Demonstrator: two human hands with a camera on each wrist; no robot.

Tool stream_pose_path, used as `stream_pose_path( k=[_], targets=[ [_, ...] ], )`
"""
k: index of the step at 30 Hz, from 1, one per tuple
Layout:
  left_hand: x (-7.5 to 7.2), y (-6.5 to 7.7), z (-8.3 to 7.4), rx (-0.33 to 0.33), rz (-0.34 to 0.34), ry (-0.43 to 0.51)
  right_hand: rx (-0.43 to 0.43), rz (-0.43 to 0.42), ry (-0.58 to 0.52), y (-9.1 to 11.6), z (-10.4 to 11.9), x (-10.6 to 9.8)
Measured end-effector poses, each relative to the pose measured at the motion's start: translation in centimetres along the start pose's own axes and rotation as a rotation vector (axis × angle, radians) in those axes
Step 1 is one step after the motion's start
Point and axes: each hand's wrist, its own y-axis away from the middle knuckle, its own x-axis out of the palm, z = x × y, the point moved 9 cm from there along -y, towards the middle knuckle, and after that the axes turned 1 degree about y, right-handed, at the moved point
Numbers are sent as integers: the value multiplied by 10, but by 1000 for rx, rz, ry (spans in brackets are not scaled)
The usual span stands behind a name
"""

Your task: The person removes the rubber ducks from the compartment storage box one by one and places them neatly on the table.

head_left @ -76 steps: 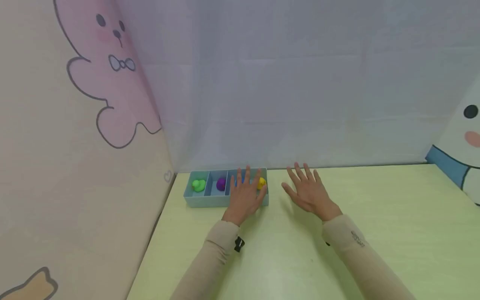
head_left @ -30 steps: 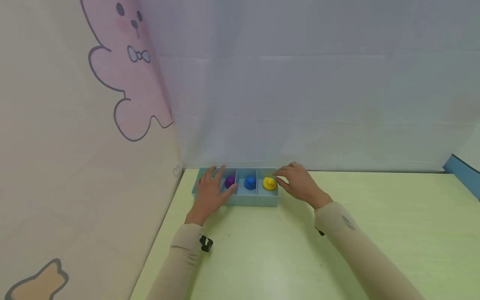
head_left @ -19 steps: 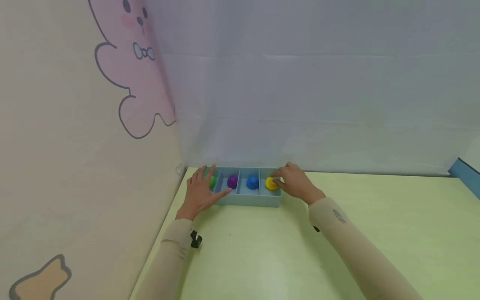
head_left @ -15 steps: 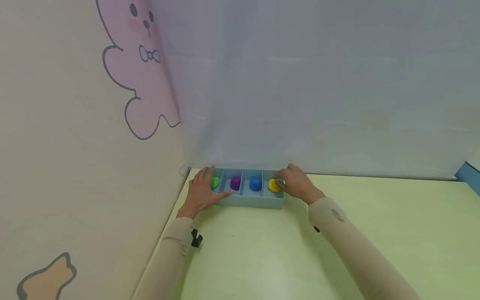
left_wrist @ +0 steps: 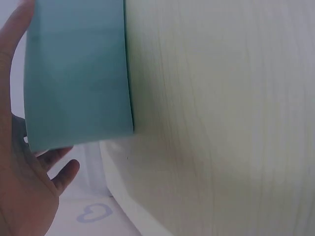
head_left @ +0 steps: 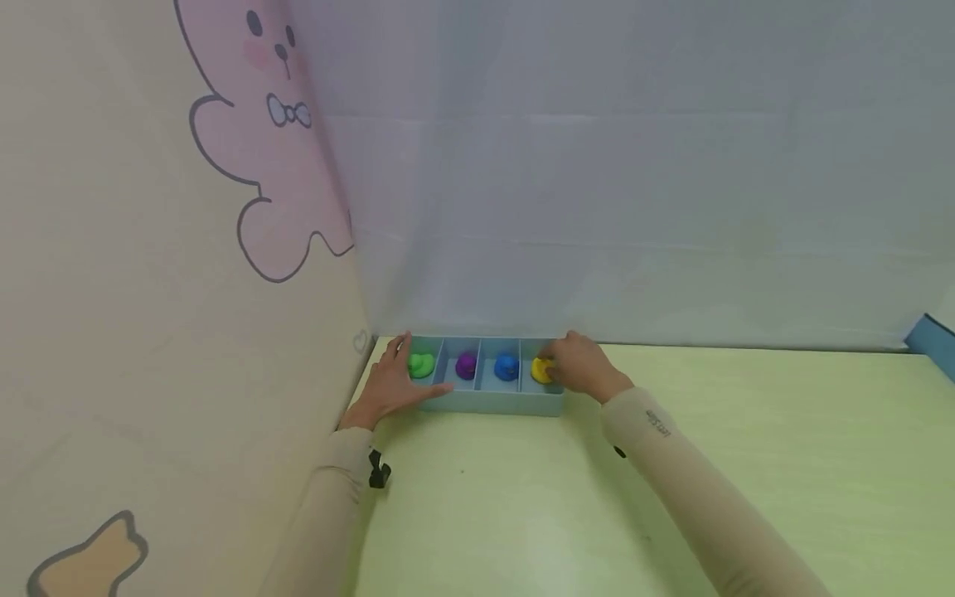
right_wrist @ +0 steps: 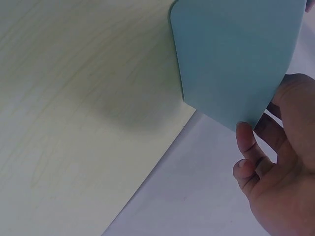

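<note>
A pale blue box (head_left: 485, 402) with several compartments stands by the back curtain. A green rubber duck (head_left: 421, 365), a purple one (head_left: 466, 366), a blue one (head_left: 506, 366) and a yellow one (head_left: 541, 371) sit in separate compartments. My left hand (head_left: 388, 385) grips the box's left end, thumb along the front rim and fingers at the end wall; the left wrist view shows that hand (left_wrist: 24, 182) around the corner. With its fingertips down in the right compartment, my right hand (head_left: 585, 365) pinches the yellow duck, partly hidden. In the right wrist view its fingertips are behind the box wall.
The pale yellow-green table (head_left: 537, 497) extends forward and to the right. A grey-white curtain (head_left: 597, 207) hangs right behind the box. A wall sheet with a pink cartoon bear (head_left: 287, 166) borders the left side.
My left hand moved left from above the box to its left end, uncovering the ducks. My right hand came in from the right, lowered into the right compartment and took hold of the yellow duck.
</note>
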Motion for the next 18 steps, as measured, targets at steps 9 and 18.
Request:
stream_pose_path(
  k=[9, 18],
  targets=[
    [3, -1, -1, 86, 20, 17, -19, -6, -19, 4, -5, -2],
    [6, 0, 2, 102, 15, 54, -51, -40, -34, 8, -1, -3]
  ],
)
